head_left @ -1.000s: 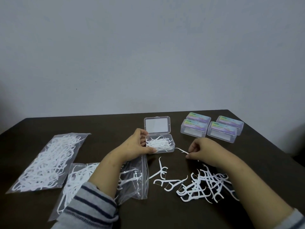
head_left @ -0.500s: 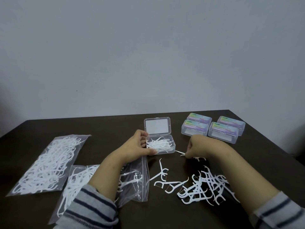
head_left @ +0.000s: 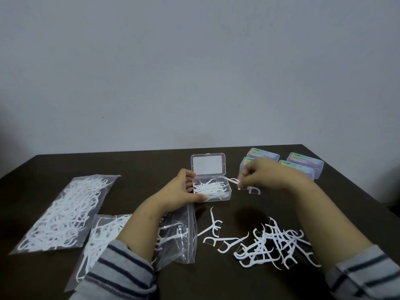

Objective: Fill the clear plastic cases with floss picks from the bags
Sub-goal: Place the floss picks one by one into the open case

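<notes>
From the head camera, your left hand (head_left: 180, 190) grasps the open clear case (head_left: 213, 189) from its left side, thumb on the near edge, fingers on the far edge. The case already holds a small heap of white floss picks, and its lid (head_left: 208, 165) stands up behind it.

Your right hand (head_left: 263, 174) is just to the right of the case, a little above the table (head_left: 324, 208). Its fingertips pinch floss picks (head_left: 234, 181); I see at least two, one pointing to the case and one hanging below the hand.

Behind your right hand there are four closed cases (head_left: 305, 162) with coloured labels, partly hidden by it.

Below your right forearm lies a loose pile of floss picks (head_left: 270, 243); they are too tangled to count.

Under your left forearm lies one open zip bag (head_left: 186, 230) with picks inside. To the left of it lies a second bag (head_left: 65, 213), full.
</notes>
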